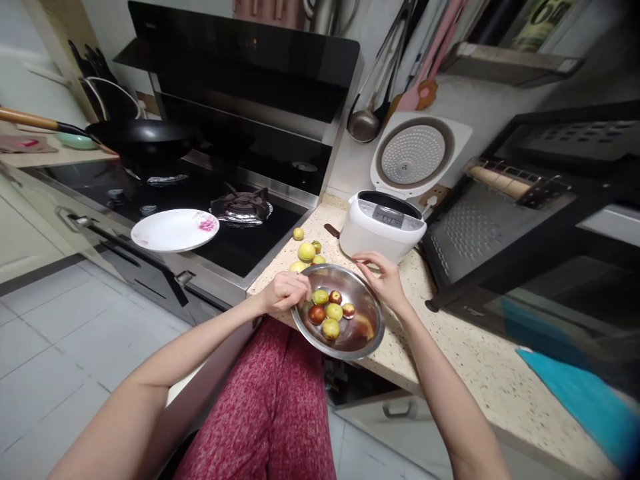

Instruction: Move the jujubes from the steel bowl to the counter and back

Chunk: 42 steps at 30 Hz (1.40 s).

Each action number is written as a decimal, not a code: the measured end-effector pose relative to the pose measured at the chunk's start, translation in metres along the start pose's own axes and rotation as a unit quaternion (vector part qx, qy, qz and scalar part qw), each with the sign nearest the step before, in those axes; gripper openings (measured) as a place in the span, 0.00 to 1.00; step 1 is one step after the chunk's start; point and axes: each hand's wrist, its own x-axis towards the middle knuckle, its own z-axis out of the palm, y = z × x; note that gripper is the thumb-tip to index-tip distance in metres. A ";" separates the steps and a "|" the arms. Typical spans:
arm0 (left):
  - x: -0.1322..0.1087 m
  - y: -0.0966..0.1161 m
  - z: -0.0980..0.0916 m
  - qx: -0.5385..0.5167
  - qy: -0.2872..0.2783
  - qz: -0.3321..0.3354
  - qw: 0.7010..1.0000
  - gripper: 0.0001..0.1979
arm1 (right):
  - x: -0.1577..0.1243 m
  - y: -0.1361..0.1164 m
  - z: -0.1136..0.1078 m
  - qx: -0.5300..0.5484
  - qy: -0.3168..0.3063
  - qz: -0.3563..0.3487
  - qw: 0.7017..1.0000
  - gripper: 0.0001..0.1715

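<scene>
My left hand [287,291] is closed on the left rim of a round stainless steel bowl [367,327], which tilts toward me at the counter's front edge. Several small round fruits [334,311], yellow-green and red-brown like fresh jujubes, lie in the bowl. At its far right rim, my right hand [384,277] has bent fingers and the thumb pinched against the metal. More yellow-green fruits [307,251] sit on the counter just beyond my left hand. Part of the rim is hidden beneath my fingers.
Behind the bowl stands a white rice cooker [383,230] with its lid raised. A floral white plate [175,231] overhangs the front of the gas stove [280,233]; a black wok [143,140] is at the back left. A black oven [540,267] and blue cloth [575,393] occupy the right.
</scene>
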 end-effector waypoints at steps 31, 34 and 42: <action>0.000 0.005 -0.005 -0.118 0.093 -0.128 0.980 0.38 | 0.016 0.041 0.077 -0.049 -0.139 -0.018 0.989 0.16; -0.004 0.004 -0.006 -0.102 0.100 -0.131 0.981 0.37 | 0.016 0.035 0.059 -0.031 -0.059 -0.014 0.998 0.14; -0.008 0.004 -0.010 -0.062 0.086 -0.120 0.987 0.36 | 0.000 -0.034 -0.005 0.092 -0.110 -0.062 0.988 0.17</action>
